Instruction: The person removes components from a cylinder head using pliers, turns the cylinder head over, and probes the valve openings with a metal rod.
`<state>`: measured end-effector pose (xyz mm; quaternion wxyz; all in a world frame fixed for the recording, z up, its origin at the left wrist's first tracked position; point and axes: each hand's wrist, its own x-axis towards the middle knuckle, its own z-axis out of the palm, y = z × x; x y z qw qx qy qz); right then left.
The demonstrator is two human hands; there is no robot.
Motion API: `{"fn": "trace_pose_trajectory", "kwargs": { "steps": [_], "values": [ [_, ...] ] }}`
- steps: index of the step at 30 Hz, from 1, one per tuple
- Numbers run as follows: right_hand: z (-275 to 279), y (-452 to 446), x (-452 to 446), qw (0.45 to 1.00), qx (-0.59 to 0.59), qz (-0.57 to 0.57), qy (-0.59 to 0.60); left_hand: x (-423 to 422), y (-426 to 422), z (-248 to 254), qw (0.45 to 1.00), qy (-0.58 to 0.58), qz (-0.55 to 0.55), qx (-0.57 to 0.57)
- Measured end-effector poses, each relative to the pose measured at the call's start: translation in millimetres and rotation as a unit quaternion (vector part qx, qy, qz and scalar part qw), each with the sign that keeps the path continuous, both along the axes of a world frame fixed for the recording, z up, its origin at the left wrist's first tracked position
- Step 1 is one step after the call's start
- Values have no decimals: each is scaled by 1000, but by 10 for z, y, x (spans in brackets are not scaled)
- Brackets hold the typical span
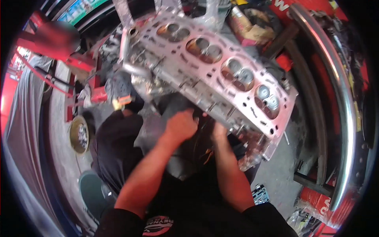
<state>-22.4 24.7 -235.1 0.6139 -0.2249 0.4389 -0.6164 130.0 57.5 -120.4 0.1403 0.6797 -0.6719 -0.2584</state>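
A metal cylinder head (215,75) lies tilted across the upper middle, its flat face with several valve-filled combustion chambers turned up toward me. My left hand (182,125) is below its near edge, fingers curled closed. Whatever those fingers hold, if anything, is too dark and hidden to make out. My right hand (219,131) reaches under the same near edge, close to the studs along that side; its fingers are hidden behind the casting. Dark cloth or clothing (173,156) lies below the hands, over my lap.
On the left stand a red metal frame (81,63), a bowl (72,136) of small metal parts and a grey-green bucket (89,187). A shiny curved metal tube (347,106) rises on the right. Near my right elbow lies a light-blue tray (260,194).
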Motion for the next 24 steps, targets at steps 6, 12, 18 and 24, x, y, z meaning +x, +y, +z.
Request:
{"fn": "trace_pose_trajectory", "kwargs": {
  "steps": [6, 12, 18, 24],
  "values": [
    [653, 86, 72, 993, -29, 108, -48, 820, -115, 390, 981, -83, 161, -64],
    [664, 87, 42, 996, -3, 69, -63, 1044, 384, -1479, 952, -214, 131, 178],
    [774, 111, 125, 999, 42, 0, -12, 924, 820, -2295, 954, -200, 126, 186],
    [690, 150, 93, 996, 42, -25, -79, 900, 815, -2643, 949, -232, 108, 187]
  ]
}}
